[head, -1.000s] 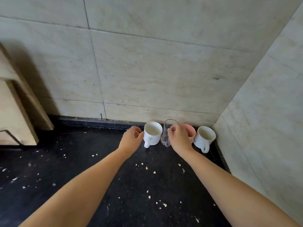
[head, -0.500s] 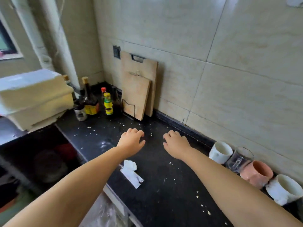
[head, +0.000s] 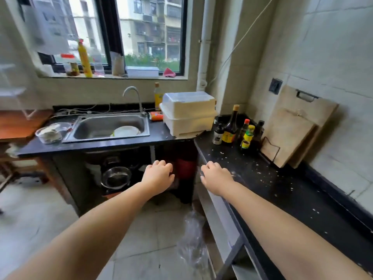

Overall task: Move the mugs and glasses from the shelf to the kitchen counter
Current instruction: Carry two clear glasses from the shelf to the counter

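No mug or glass is in view now. My left hand (head: 158, 176) hangs in the air in front of the dark cabinet space under the sink, palm down, fingers loosely curled and holding nothing. My right hand (head: 217, 178) hovers at the front edge of the black kitchen counter (head: 286, 190), palm down, fingers spread a little and holding nothing. The two hands are about a hand's width apart.
Sauce bottles (head: 232, 128) and two wooden cutting boards (head: 292, 134) stand at the counter's far end. A white dish box (head: 188, 114) sits beside the steel sink (head: 110, 127). Crumbs dot the counter. A plastic bag (head: 193, 243) hangs below the counter edge.
My hands let go of the mugs and glass in the counter corner and drew back. My view has swung left, so the mugs left the frame and the sink and window came in.
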{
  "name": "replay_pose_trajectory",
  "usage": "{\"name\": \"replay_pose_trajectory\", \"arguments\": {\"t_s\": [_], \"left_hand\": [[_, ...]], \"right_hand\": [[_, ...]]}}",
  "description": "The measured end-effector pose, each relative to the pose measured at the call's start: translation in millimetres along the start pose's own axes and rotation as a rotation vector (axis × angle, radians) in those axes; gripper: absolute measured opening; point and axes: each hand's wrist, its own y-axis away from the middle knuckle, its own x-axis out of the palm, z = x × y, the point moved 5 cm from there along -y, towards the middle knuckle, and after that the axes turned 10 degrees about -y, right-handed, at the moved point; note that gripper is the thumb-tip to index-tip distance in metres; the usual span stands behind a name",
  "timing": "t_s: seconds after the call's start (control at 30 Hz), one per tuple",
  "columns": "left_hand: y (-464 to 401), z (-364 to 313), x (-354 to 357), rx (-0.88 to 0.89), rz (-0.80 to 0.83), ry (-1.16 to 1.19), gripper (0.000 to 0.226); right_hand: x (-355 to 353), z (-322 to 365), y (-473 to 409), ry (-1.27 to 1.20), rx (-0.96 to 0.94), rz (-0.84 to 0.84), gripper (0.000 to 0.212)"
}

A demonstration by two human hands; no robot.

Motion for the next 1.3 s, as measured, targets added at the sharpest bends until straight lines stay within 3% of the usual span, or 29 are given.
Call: {"name": "replay_pose_trajectory", "arguments": {"t_s": [0.4, 0.6, 0.8, 1.3], "left_hand": [[224.3, 291.4, -11.8, -0.488, 0.026, -0.034, 0.029], [285.6, 375.5, -27.8, -0.64, 0.01, -0.022, 0.03], [282.4, 462.3, -40.7, -0.706, -0.025, -0.018, 0.03], [157.4, 709.7, -66.3, -0.855, -0.093, -0.024, 0.029]], "right_hand": [[60.0, 365.1, 1.9, -0.076, -0.434, 0.083, 0.037], [68.5, 479.8, -7.6, -0.049, -0.598, 0.111, 0.038], [61.1, 562.0, -63.1, -0.042, -0.71, 0.095, 0.038], [17.1, 737.6, -308.2, -0.068, -0.818, 0.01, 0.036]]}}
